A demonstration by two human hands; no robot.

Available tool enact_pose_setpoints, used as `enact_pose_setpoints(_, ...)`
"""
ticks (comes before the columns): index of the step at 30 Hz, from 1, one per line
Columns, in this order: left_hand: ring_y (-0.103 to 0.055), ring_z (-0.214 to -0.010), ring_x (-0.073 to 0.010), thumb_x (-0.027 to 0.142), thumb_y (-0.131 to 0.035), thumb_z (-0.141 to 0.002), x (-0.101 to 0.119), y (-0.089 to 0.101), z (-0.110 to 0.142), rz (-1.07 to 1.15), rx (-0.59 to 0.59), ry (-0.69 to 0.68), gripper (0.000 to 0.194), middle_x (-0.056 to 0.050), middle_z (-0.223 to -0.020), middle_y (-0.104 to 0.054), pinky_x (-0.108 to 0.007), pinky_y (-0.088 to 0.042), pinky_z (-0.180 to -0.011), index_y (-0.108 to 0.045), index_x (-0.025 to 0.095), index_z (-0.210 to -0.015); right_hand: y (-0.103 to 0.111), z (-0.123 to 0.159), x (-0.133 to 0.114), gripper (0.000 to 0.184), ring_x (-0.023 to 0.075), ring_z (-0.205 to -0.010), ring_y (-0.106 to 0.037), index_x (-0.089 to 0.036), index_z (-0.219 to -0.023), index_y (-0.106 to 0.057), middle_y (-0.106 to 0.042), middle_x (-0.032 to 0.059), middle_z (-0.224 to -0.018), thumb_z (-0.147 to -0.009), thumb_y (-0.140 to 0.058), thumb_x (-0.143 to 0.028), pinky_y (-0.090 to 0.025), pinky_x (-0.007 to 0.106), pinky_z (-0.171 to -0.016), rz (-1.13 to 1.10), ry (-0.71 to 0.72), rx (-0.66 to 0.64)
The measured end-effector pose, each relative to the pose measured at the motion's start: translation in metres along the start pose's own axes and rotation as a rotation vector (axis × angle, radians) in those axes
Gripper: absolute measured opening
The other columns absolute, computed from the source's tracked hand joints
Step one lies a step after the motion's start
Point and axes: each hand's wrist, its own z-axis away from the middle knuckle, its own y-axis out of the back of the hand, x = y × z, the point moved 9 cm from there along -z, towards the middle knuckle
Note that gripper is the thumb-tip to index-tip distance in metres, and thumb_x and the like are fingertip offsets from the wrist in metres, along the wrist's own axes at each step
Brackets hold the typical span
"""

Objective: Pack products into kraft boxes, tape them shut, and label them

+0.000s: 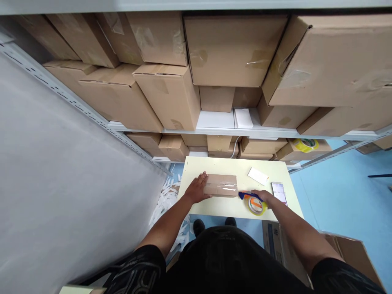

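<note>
A small closed cardboard box [221,185] lies flat on the pale tabletop, with shiny clear tape across its upper face. At its left end is my left hand [197,188], holding the box with the fingers toward the far corner and the thumb along the near side. My right hand [262,196] grips a blue tape dispenser [245,194], which carries a roll of yellowish tape [257,205]. The dispenser's front end is close to the box's right end; whether they touch I cannot tell.
On the table [214,208] lie a white card or small box [258,176] and a phone [278,192] near my right hand. Shelves of cardboard boxes [235,51] rise behind; another tape roll [305,144] sits there. Paper strips [167,200] litter the floor left. An open carton [352,253] stands right.
</note>
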Motion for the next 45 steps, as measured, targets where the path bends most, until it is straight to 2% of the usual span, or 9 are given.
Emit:
enact_pose_setpoints(5, -0.019, -0.158, -0.0384, 0.069, -0.075, -0.077, 0.002, 0.004, 0.001, 0.071, 0.023, 0.011, 0.118, -0.019, -0.173, -0.007, -0.053, -0.025, -0.126, -0.017, 0.018, -0.166, -0.009, 0.024, 0.027, 0.055, 0.0314, -0.085, -0.073, -0.015, -0.084, -0.074, -0.077, 0.0196, -0.089, -0.099, -0.035, -0.051, -0.052, 0.036, -0.071, 0.122, -0.108, 0.064)
enact_pose_setpoints(10, -0.027, -0.156, -0.0376, 0.051, -0.084, -0.075, -0.004, 0.004, 0.022, 0.346, 0.178, 0.181, 0.122, -0.021, -0.173, -0.013, -0.047, -0.035, -0.123, -0.009, 0.017, -0.166, -0.027, 0.036, 0.002, 0.049, 0.0323, -0.101, -0.070, -0.013, -0.110, -0.072, -0.075, 0.0192, -0.104, -0.104, -0.035, -0.045, -0.050, 0.040, -0.086, 0.410, 0.113, 0.255)
enact_pose_setpoints(15, -0.055, -0.139, -0.0294, 0.032, -0.070, -0.087, -0.014, -0.045, 0.056, 0.721, 0.080, 0.425, 0.091, -0.015, -0.156, -0.051, -0.044, -0.054, -0.106, -0.022, 0.025, -0.164, -0.050, 0.034, -0.008, 0.040, 0.0350, -0.117, -0.064, -0.016, -0.120, -0.071, -0.073, 0.0197, -0.113, -0.101, -0.043, -0.038, -0.047, 0.044, -0.097, 0.539, 0.200, 0.264)
enact_pose_setpoints(19, -0.056, -0.138, -0.0298, 0.024, -0.064, -0.089, -0.019, -0.066, 0.062, 0.852, 0.035, 0.485, 0.081, -0.015, -0.155, -0.052, -0.044, -0.058, -0.098, -0.028, 0.027, -0.161, -0.049, 0.052, -0.013, 0.058, 0.0396, -0.134, -0.051, -0.015, -0.150, -0.051, -0.062, 0.0224, -0.137, -0.094, -0.050, -0.030, -0.039, 0.053, -0.111, 0.423, 0.291, 0.420)
enact_pose_setpoints(23, -0.055, -0.139, -0.0295, 0.027, -0.065, -0.089, -0.026, -0.062, 0.050, 0.956, 0.091, 0.495, 0.082, -0.015, -0.153, -0.054, -0.047, -0.056, -0.101, -0.028, 0.026, -0.161, -0.079, 0.065, -0.034, 0.071, 0.0327, -0.146, -0.042, -0.014, -0.157, -0.040, -0.049, 0.0173, -0.155, -0.088, -0.053, -0.029, -0.034, 0.046, -0.120, 0.177, 0.480, 0.279)
enact_pose_setpoints(27, -0.062, -0.130, -0.0246, 0.026, -0.058, -0.091, -0.017, -0.057, 0.043, 0.969, 0.048, 0.428, 0.064, -0.011, -0.145, -0.062, -0.043, -0.054, -0.104, -0.042, 0.024, -0.153, -0.109, 0.059, -0.054, 0.058, 0.0276, -0.135, -0.055, -0.020, -0.147, -0.048, -0.059, 0.0116, -0.146, -0.091, -0.051, -0.033, -0.046, 0.040, -0.110, -0.091, 0.409, 0.088)
enact_pose_setpoints(31, -0.070, -0.107, -0.0239, 0.039, -0.051, -0.097, -0.010, -0.040, 0.048, 0.811, 0.069, 0.429, 0.045, -0.011, -0.123, -0.072, -0.040, -0.056, -0.096, -0.059, 0.018, -0.136, -0.091, 0.057, -0.071, 0.044, 0.0289, -0.115, -0.063, -0.018, -0.126, -0.059, -0.067, 0.0140, -0.121, -0.097, -0.046, -0.048, -0.051, 0.039, -0.098, -0.210, 0.355, 0.186)
enact_pose_setpoints(36, -0.067, -0.106, -0.0261, 0.044, -0.044, -0.101, -0.002, -0.013, 0.033, 0.587, 0.089, 0.410, 0.044, -0.012, -0.110, -0.072, -0.040, -0.052, -0.097, -0.069, 0.016, -0.123, -0.058, 0.048, -0.076, 0.039, 0.0287, -0.111, -0.060, -0.017, -0.112, -0.062, -0.066, 0.0149, -0.116, -0.100, -0.043, -0.049, -0.048, 0.036, -0.095, -0.101, 0.263, 0.279)
enact_pose_setpoints(45, -0.069, -0.096, -0.0251, 0.034, -0.050, -0.100, -0.005, -0.022, 0.003, 0.578, 0.004, 0.490, 0.031, -0.012, -0.100, -0.074, -0.035, -0.051, -0.086, -0.073, 0.014, -0.105, -0.052, 0.022, -0.087, 0.039, 0.0277, -0.107, -0.062, -0.017, -0.108, -0.067, -0.068, 0.0156, -0.113, -0.102, -0.041, -0.045, -0.046, 0.034, -0.093, -0.055, 0.293, 0.305)
